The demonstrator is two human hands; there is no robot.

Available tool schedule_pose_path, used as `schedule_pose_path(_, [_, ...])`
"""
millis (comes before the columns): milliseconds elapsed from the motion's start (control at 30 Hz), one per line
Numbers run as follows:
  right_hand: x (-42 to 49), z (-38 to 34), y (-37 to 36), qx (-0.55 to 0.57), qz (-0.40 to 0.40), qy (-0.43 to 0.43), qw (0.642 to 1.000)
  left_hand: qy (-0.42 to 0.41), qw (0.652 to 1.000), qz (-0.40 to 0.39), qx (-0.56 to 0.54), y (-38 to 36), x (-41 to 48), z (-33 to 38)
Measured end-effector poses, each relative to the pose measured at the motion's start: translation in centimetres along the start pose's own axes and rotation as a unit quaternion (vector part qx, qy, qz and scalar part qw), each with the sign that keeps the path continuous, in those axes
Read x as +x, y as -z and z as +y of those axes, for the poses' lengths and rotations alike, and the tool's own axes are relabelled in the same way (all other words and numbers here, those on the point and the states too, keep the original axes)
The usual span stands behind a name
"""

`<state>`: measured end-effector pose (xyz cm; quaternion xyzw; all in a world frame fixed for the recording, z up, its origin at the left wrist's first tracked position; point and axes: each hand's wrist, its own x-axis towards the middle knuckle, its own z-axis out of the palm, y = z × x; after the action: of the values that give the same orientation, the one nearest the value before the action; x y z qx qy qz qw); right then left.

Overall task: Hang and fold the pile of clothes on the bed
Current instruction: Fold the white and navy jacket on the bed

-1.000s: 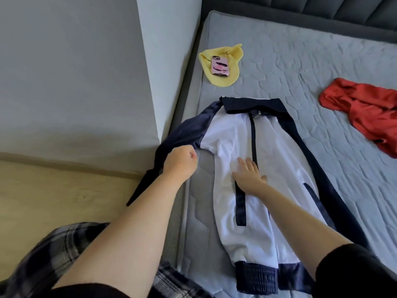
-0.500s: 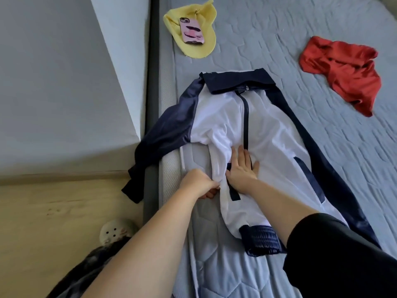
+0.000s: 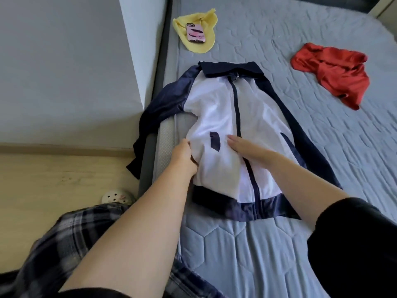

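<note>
A white zip jacket [image 3: 217, 108] with navy collar, sleeves and hem lies front up on the grey quilted bed [image 3: 279, 244]. Its left navy sleeve [image 3: 154, 117] hangs over the bed's edge toward the floor. My left hand [image 3: 183, 158] grips the jacket's left side edge near a navy pocket. My right hand [image 3: 245, 147] lies flat with straight fingers on the white front beside the zip. A crumpled red garment [image 3: 335, 69] lies at the right of the bed. A yellow cloth [image 3: 197, 37] sits near the bed's top left.
A pink phone [image 3: 195, 33] rests on the yellow cloth. A grey wall and white corner [image 3: 133, 50] stand left of the bed, above a wooden floor [image 3: 53, 179]. A white perforated slipper [image 3: 116, 196] shows by my plaid trouser leg.
The jacket's left side has been pulled out flat, so the left pocket and full hem now show. My left hand shifted slightly left along the edge; my right hand stays pressed by the zip.
</note>
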<state>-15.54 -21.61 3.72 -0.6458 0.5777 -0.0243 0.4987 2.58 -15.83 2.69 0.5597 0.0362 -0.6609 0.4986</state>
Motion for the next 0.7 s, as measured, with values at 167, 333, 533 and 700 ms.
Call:
schedule_pose_path(167, [-8.6, 2.5, -0.3, -0.014, -0.064, 0.039, 0.997, 0.009, 0.996, -0.022, 0.086, 1.3, -2.4, -0.2])
schedule_pose_path(333, [-11.3, 6.2, -4.8, -0.364, -0.067, 0.077, 0.926, -0.003, 0.888, -0.037, 0.458, 2.8, -4.9, -2.6])
schedule_pose_path(533, [-10.6, 5.1, -5.7, -0.347, 0.11, 0.104, 0.926, 0.046, 0.868, 0.025, 0.494, 4.8, -6.7, -1.5])
schedule_pose_path(700, [-10.6, 4.9, -4.9, -0.37, -0.05, 0.07, 0.925, -0.168, 0.653, 0.158, 0.721, 5.8, -7.2, -1.7])
